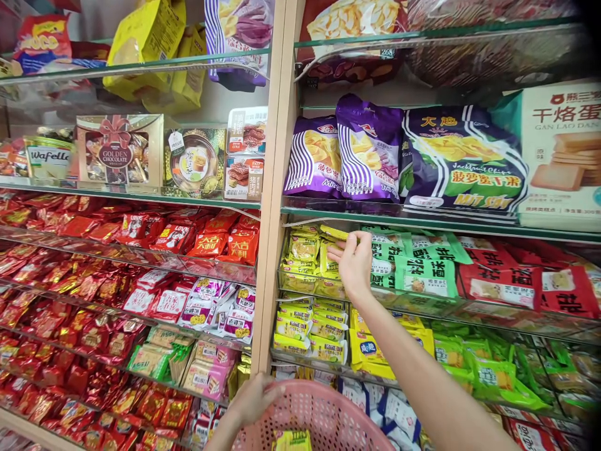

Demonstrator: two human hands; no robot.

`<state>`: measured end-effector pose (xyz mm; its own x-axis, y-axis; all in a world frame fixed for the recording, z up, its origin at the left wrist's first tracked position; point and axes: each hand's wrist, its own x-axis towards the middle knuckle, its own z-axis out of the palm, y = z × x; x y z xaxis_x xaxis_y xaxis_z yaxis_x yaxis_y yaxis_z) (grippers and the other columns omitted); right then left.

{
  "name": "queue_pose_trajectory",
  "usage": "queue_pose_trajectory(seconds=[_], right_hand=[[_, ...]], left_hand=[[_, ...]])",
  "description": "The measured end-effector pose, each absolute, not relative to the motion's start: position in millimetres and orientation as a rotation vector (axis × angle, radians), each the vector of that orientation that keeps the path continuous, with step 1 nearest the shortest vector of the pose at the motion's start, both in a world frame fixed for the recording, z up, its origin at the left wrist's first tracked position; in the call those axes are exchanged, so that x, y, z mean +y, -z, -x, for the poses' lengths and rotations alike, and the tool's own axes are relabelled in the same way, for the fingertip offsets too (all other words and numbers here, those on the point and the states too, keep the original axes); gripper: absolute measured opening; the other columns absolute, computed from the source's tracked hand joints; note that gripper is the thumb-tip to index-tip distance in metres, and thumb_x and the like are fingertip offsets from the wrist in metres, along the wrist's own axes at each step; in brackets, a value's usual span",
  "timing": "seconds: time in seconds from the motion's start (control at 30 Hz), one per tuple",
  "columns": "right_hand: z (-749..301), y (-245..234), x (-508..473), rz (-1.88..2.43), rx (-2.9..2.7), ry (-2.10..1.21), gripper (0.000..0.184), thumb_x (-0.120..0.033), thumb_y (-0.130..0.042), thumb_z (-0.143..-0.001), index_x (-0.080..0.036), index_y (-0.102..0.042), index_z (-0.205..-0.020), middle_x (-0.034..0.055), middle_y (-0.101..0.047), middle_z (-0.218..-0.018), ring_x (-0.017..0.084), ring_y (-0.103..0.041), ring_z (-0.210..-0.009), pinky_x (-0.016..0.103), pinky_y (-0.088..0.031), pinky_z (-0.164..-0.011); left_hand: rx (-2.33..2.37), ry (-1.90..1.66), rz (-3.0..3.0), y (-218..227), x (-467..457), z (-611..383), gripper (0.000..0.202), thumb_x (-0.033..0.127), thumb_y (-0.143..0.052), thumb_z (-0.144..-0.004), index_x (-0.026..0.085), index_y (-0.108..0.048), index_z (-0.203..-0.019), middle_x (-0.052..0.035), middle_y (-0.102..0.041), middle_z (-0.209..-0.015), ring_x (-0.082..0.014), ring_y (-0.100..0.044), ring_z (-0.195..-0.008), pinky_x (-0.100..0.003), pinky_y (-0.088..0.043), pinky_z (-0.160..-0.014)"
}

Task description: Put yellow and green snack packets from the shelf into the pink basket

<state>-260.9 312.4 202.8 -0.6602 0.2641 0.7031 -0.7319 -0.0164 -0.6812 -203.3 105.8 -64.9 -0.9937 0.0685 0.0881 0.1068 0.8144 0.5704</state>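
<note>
Reaching up in the head view, your right hand (354,263) is at the left end of the middle shelf in the right-hand bay. Its thumb and fingers pinch the top edge of a yellow packet (334,233) that stands above the heap in the glass bin (300,285). The packet looks lifted from the pile but is not yet past the bin's front edge. Just to its right along the same shelf lie green packets (422,269), and purple bags (369,150) stand on the shelf above. Your left hand (256,398) sits at the bottom edge of the picture, fingers curled over the near-left rim of the pink basket (328,410), holding it below the shelves. A second yellow packet (292,440) lies inside the basket, and little else shows in the part you can see. By my reading, the gathering is at an early stage: one packet is in the basket and one is gripped at the shelf.
</note>
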Motion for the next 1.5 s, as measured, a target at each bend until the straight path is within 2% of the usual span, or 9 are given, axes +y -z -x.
queue_pose_trajectory(seconds=[0.23,0.43,0.6,0.7,0.8,0.9,1.03,1.23,1.5], right_hand=[[242,-187,320,-0.66,-1.495,-1.736,0.023,-0.048,-0.04,-0.092,-0.025,-0.038,-0.092,-0.0001,-0.05,-0.089,0.018,-0.067,-0.086,0.038,-0.055,-0.083],[182,-144,338,-0.687,-1.546,-1.726,0.024,-0.048,-0.045,-0.091,-0.025,-0.044,-0.098,0.004,-0.058,-0.093,0.021,-0.066,-0.088,0.042,-0.053,-0.087],[147,-84,355,-0.712,-1.797,-2.005,0.027,-0.05,-0.049,-0.088,-0.025,-0.045,-0.098,0.0065,-0.061,-0.091,0.022,-0.066,-0.083,0.039,-0.057,-0.076],[139,-46,360,-0.804,-2.041,-2.24,0.028,-0.053,-0.046,-0.089,-0.025,-0.042,-0.094,0.0045,-0.06,-0.091,0.02,-0.066,-0.081,0.034,-0.057,-0.069],[137,-4,362,-0.824,-2.307,-2.401,0.038,-0.062,-0.04,-0.088,-0.025,-0.039,-0.091,0.001,-0.059,-0.084,0.019,-0.067,-0.071,0.032,-0.056,-0.061],[140,41,361,-0.854,-2.555,-2.367,0.049,-0.072,-0.037,-0.082,-0.024,-0.037,-0.09,-0.0024,-0.056,-0.076,0.017,-0.066,-0.059,0.027,-0.052,-0.052],[149,84,354,-0.991,-2.705,-2.245,0.05,-0.073,-0.034,-0.083,-0.023,-0.035,-0.087,-0.0048,-0.051,-0.074,0.014,-0.066,-0.056,0.018,-0.045,-0.044],[164,88,344,-1.083,-2.673,-2.27,0.048,-0.071,-0.033,-0.084,-0.024,-0.034,-0.088,-0.0058,-0.05,-0.074,0.016,-0.068,-0.058,0.016,-0.043,-0.04],[177,86,345,-1.121,-2.623,-2.363,0.046,-0.069,-0.037,-0.085,-0.023,-0.032,-0.085,-0.0077,-0.048,-0.069,0.017,-0.069,-0.059,0.016,-0.043,-0.041]], left_hand=[[-2.921,0.957,0.125,63,107,202,0.051,0.064,-0.038,-0.079,0.02,-0.046,-0.057,0.0029,-0.036,-0.061,-0.0141,-0.04,-0.062,-0.023,-0.025,-0.055],[-2.912,0.911,0.137,66,105,204,0.049,0.062,-0.04,-0.08,0.019,-0.053,-0.061,0.0016,-0.047,-0.065,-0.0154,-0.049,-0.066,-0.023,-0.029,-0.057],[-2.939,0.889,0.13,68,104,205,0.049,0.062,-0.042,-0.08,0.019,-0.06,-0.067,-0.0005,-0.056,-0.07,-0.0165,-0.053,-0.069,-0.023,-0.031,-0.059],[-2.958,0.88,0.134,69,104,205,0.048,0.06,-0.041,-0.082,0.019,-0.064,-0.073,-0.0009,-0.059,-0.072,-0.017,-0.054,-0.071,-0.022,-0.033,-0.061],[-2.969,0.877,0.139,70,104,205,0.048,0.06,-0.04,-0.082,0.019,-0.064,-0.071,-0.0007,-0.059,-0.069,-0.0169,-0.054,-0.07,-0.022,-0.033,-0.061],[-2.966,0.874,0.145,69,104,205,0.051,0.063,-0.04,-0.081,0.019,-0.063,-0.07,-0.0005,-0.058,-0.068,-0.0163,-0.053,-0.068,-0.022,-0.033,-0.061],[-2.965,0.868,0.173,66,104,205,0.054,0.065,-0.039,-0.081,0.018,-0.061,-0.068,0.0008,-0.054,-0.065,-0.0139,-0.049,-0.063,-0.022,-0.031,-0.058],[-2.965,0.855,0.182,67,105,205,0.055,0.065,-0.037,-0.082,0.017,-0.06,-0.066,0.0017,-0.05,-0.063,-0.0126,-0.045,-0.061,-0.022,-0.03,-0.058],[-2.959,0.867,0.181,66,106,206,0.057,0.068,-0.036,-0.081,0.018,-0.061,-0.068,0.001,-0.05,-0.065,-0.0138,-0.048,-0.063,-0.022,-0.029,-0.057]])
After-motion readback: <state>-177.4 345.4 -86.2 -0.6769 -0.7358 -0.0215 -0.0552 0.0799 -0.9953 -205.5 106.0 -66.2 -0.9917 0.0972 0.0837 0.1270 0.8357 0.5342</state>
